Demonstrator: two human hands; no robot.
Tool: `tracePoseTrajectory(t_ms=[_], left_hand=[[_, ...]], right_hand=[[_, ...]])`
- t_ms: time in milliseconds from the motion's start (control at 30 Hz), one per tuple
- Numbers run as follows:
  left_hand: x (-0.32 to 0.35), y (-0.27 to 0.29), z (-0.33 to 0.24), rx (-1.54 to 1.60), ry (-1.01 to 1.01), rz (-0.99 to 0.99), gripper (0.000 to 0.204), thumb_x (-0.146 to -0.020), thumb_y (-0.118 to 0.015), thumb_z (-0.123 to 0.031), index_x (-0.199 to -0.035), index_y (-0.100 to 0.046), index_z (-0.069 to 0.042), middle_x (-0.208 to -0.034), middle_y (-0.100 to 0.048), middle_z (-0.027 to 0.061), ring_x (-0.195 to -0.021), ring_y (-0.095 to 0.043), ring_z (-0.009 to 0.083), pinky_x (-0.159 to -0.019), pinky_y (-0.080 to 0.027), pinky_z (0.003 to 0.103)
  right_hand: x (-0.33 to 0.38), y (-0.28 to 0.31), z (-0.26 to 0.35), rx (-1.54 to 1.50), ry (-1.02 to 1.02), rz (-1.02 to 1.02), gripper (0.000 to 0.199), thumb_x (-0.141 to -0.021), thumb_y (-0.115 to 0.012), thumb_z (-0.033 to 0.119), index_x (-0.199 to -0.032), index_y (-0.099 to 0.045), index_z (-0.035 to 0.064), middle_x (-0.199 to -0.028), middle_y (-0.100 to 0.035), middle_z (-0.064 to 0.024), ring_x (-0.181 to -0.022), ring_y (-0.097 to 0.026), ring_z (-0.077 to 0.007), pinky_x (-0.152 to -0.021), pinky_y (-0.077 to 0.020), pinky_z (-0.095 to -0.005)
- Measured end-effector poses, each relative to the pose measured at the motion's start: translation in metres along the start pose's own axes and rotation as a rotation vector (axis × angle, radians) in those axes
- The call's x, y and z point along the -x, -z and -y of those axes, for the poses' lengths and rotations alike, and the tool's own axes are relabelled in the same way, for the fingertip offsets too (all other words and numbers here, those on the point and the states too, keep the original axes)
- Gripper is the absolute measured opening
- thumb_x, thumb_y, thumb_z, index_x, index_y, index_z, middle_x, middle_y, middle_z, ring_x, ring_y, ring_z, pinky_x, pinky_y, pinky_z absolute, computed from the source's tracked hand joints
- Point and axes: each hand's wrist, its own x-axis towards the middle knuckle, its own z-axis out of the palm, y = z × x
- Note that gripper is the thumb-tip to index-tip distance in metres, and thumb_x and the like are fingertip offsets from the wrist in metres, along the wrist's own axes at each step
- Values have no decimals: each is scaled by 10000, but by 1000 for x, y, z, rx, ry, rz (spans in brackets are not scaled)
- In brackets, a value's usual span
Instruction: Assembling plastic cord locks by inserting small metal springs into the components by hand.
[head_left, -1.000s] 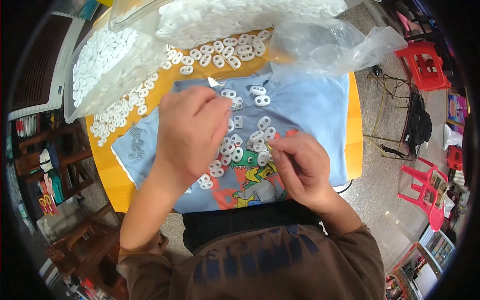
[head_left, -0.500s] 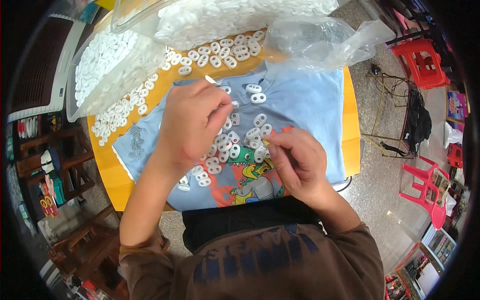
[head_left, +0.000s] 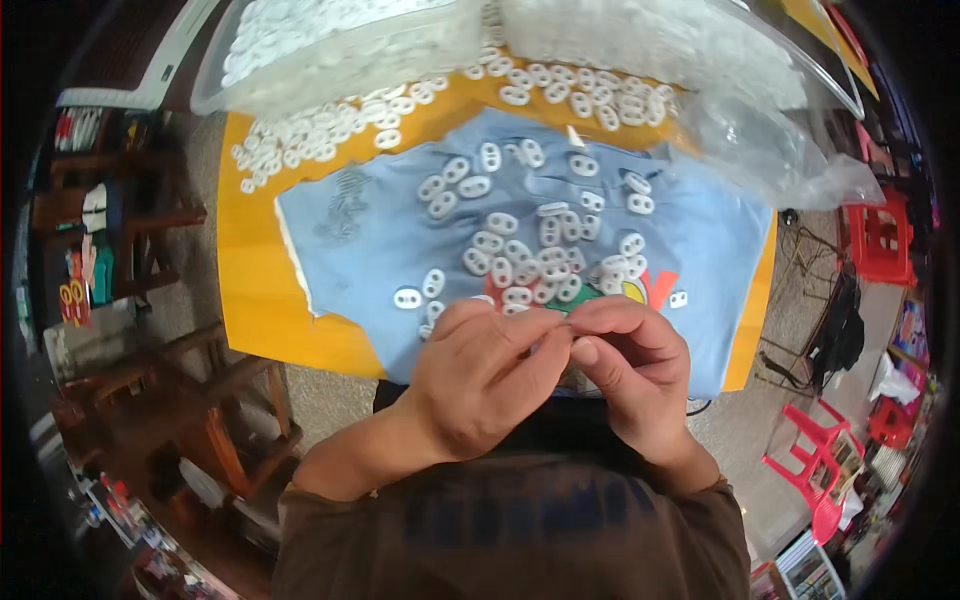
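toggles [head_left: 517, 252] lie loose on the shirt [head_left: 385, 240], mostly ten to two o'clock of my left hand [head_left: 480, 385] and right hand [head_left: 645, 375]. their curled fingertips meet; how closed, or on what, i can't tell. a stray knuckle might scatter the nearest toggles.

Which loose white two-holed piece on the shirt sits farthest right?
The lone piece just right of the red print, near the right hand; every other one on the blue shirt lies farther left.
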Motion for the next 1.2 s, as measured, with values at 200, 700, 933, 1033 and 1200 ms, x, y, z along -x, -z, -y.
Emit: tracePoseTrajectory(t_ms=[200,700,933,1033,1200], left_hand=[[20,13,-1,373,340,-66,273,-699,-654,-11,-964,-596,-43,-912,-599,90,-752,-571,232,-653,-447,303],[58,61,42,-21,512,-309,229,-662,-656,12,-854,-577,-83,-808,-565,72,-742,-549,252,-640,-445,320],[62,83,88,-384,478,-153,192,-703,-620,-1,-873,-556,-63,-818,-560,81,-765,-537,260,-703,-390,343],[68,85,90,-355,511,-187,177,-699,-614,-35,-864,-572,-82,-812,-549,62,-774,-530,257,-720,-367,349],[67,85,91,-304,552,-189,166,-695,-619,-32,-848,-575,-82,-799,-548,59,-763,-532,251,-715,-363,339]], right_hand=[[0,-19,-1,-47,-184,-7,149,-843,-545,-22,-992,-543,-23,-909,-600,-68,-797,-579,-108,-690,-475,-211],[-87,-73,-7,1167,636,405,300,-696,-615,66,-991,-565,61,-908,-592,-83,-806,-571,-272,-687,-459,-359],[-127,-89,-33,1417,744,573,320,-696,-596,68,-1015,-566,67,-1129,-519,-83,-1093,-455,-280,-929,-344,-418],[-126,-87,-26,1455,761,582,299,-670,-608,65,-967,-587,70,-1125,-522,-76,-1094,-461,-269,-924,-348,-414],[-127,-78,-22,1441,699,573,247,-653,-647,55,-895,-602,74,-1059,-538,-88,-1014,-495,-274,-836,-389,-400]])
